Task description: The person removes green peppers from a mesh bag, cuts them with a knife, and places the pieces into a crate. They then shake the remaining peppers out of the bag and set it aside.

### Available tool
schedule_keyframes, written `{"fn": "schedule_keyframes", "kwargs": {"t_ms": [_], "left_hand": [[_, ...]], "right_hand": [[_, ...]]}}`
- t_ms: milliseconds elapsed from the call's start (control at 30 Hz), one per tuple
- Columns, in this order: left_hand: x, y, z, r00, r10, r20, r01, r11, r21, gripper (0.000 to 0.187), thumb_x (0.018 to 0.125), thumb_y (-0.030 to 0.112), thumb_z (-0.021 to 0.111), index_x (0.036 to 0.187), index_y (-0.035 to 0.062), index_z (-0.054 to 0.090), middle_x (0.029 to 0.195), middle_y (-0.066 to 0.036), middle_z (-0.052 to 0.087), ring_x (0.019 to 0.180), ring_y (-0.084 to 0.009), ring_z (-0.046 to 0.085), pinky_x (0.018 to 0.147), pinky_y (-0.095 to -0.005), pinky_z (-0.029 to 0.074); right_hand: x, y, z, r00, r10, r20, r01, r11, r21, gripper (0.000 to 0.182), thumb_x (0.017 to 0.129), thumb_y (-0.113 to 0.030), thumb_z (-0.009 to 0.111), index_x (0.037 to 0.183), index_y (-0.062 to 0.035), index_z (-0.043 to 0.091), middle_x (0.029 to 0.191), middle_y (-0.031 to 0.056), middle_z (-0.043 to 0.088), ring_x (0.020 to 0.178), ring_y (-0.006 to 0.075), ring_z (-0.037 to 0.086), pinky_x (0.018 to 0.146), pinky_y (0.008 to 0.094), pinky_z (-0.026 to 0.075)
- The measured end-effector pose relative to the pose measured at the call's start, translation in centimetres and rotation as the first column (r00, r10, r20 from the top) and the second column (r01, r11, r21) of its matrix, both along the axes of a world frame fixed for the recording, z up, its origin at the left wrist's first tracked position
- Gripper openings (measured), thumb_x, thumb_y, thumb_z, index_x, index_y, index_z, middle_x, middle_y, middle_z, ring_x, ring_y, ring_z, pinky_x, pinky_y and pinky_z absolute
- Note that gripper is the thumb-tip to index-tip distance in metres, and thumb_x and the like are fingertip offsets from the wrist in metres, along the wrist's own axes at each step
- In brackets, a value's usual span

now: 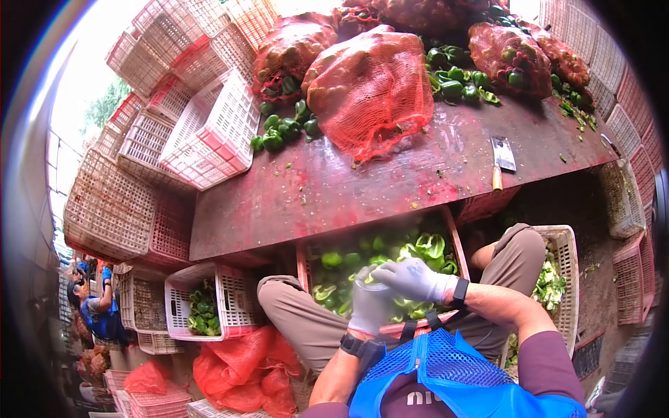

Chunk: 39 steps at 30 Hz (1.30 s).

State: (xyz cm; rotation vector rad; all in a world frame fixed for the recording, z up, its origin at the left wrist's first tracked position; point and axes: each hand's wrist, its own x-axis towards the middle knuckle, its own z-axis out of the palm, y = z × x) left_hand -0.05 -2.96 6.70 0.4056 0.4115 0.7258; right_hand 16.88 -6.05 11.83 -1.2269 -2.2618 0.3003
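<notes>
Left hand (368, 304) and right hand (417, 280), both pale-gloved, meet over the pinkish-red rectangular plastic crate (302, 268); fingers look curled, can't tell what they grip. Glossy green bell peppers (428, 247) lie inside, open-cut ones toward its far right corner. Wooden-handled steel cleaver (502, 155): dark red flat table (334, 188), near edge, right.

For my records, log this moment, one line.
left hand, right hand: close together, grip unclear | crate: green peppers | cleaver: on table
</notes>
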Motion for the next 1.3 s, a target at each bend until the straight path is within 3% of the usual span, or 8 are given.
{"fn": "schedule_keyframes", "kwargs": {"t_ms": [67, 133, 233, 700, 833, 933, 1000, 1300], "left_hand": [[-0.1, 0.4, 1.0, 0.965, -0.036, 0.258, 0.09, 0.976, -0.2, 0.031, 0.096, 0.034, 0.045, 0.108, 0.0093, 0.06, 0.106, -0.009, 0.062, 0.104, -0.0234, 0.058, 0.094, -0.0397, 0.045], [-0.3, 0.3, -1.9, 0.984, 0.155, -0.089, -0.152, 0.988, 0.041, 0.031, 0.093, 0.038, 0.048, 0.104, 0.0115, 0.06, 0.102, -0.006, 0.062, 0.102, -0.0219, 0.058, 0.094, -0.037, 0.045], [0.7, 0.1, 4.2, 0.962, 0.13, -0.242, -0.228, 0.867, -0.443, 0.032, 0.087, 0.043, 0.056, 0.098, 0.0135, 0.06, 0.103, -0.003, 0.06, 0.104, -0.0215, 0.056, 0.097, -0.0351, 0.042], [2.3, -0.1, -0.5, 0.628, 0.508, -0.59, -0.535, 0.832, 0.148, 0.028, 0.089, 0.028, 0.059, 0.11, 0.009, 0.057, 0.107, -0.003, 0.059, 0.1, -0.0169, 0.056, 0.09, -0.0334, 0.046], [0.4, 1.1, -0.5, 0.819, 0.398, -0.413, -0.399, 0.913, 0.088, 0.03, 0.09, 0.024, 0.057, 0.115, 0.0079, 0.058, 0.106, -0.004, 0.059, 0.097, -0.0153, 0.057, 0.087, -0.0324, 0.048], [-1.8, 2.5, 1.6, 0.644, 0.436, -0.628, -0.164, 0.881, 0.443, 0.03, 0.091, 0.022, 0.058, 0.116, 0.0059, 0.059, 0.105, -0.005, 0.059, 0.097, -0.0146, 0.056, 0.087, -0.0311, 0.047], [-4.7, 4.6, -2.0, 0.188, 0.762, -0.619, 0.247, 0.573, 0.781, 0.032, 0.087, 0.023, 0.063, 0.112, 0.0021, 0.059, 0.106, -0.014, 0.06, 0.095, -0.024, 0.059, 0.09, -0.0348, 0.046], [-5.0, 3.6, -4.1, -0.395, 0.573, -0.718, 0.838, 0.545, -0.026, 0.069, 0.084, 0.049, 0.063, 0.142, 0.0164, 0.046, 0.151, -0.023, 0.032, 0.127, -0.0412, 0.046, 0.099, -0.0553, 0.041]], "right_hand": [[-0.7, 0.2, -0.1, 0.996, -0.071, -0.06, 0.066, 0.995, -0.082, 0.034, 0.084, -0.018, 0.062, 0.118, -0.0107, 0.057, 0.095, 0.0121, 0.063, 0.069, 0.0331, 0.066, 0.055, 0.0434, 0.052], [-1.8, 0.2, -0.8, 0.975, -0.174, -0.142, 0.149, 0.975, -0.166, 0.031, 0.088, -0.02, 0.061, 0.118, -0.0129, 0.058, 0.095, 0.0121, 0.062, 0.071, 0.0343, 0.066, 0.057, 0.0448, 0.053], [-3.2, 0.0, -1.5, 0.923, -0.265, -0.28, 0.176, 0.936, -0.305, 0.03, 0.089, -0.019, 0.061, 0.118, -0.0129, 0.058, 0.099, 0.0132, 0.063, 0.089, 0.0356, 0.065, 0.072, 0.045, 0.053], [-5.5, 2.5, -5.8, 0.748, -0.571, -0.339, 0.28, 0.733, -0.619, 0.024, 0.091, -0.023, 0.058, 0.107, -0.0055, 0.057, 0.092, 0.0171, 0.067, 0.087, 0.0368, 0.065, 0.075, 0.0455, 0.051], [-2.0, 3.6, -2.6, 0.547, -0.635, -0.546, -0.23, 0.513, -0.827, 0.026, 0.098, -0.033, 0.055, 0.098, -0.0064, 0.06, 0.079, -0.0012, 0.059, 0.061, 0.0105, 0.055, 0.056, 0.0277, 0.046], [-0.4, 3.5, -0.3, 0.329, -0.721, -0.61, -0.358, 0.502, -0.787, 0.023, 0.098, -0.035, 0.057, 0.095, -0.0119, 0.059, 0.076, -0.0043, 0.055, 0.053, 0.0043, 0.048, 0.047, 0.023, 0.04], [0.6, 3.8, -1.2, 0.323, -0.697, -0.64, -0.348, 0.541, -0.765, 0.025, 0.097, -0.036, 0.058, 0.099, -0.0111, 0.06, 0.076, -0.0046, 0.057, 0.051, 0.0036, 0.045, 0.046, 0.0206, 0.039], [3.9, 1.5, 1.4, 0.363, -0.636, -0.681, -0.131, 0.689, -0.713, 0.027, 0.094, -0.033, 0.062, 0.103, -0.0076, 0.065, 0.082, -0.0004, 0.065, 0.064, 0.0067, 0.055, 0.056, 0.0245, 0.046]]}}
